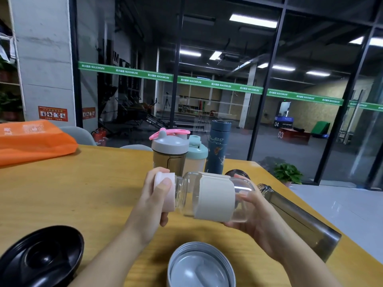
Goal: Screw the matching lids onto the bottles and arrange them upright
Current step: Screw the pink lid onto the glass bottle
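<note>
wooden table (83, 193): hands grip glass bottle (215, 196), lid (163, 192).

black lid (41, 259) cropped at corner, grey lid (200, 268) cut off below

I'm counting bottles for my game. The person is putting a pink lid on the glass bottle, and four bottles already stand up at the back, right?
Not four: the head view shows three standing, the pink-handled shaker, teal-lidded shaker and dark blue flask. The pink lid and glass bottle part is right.
</note>
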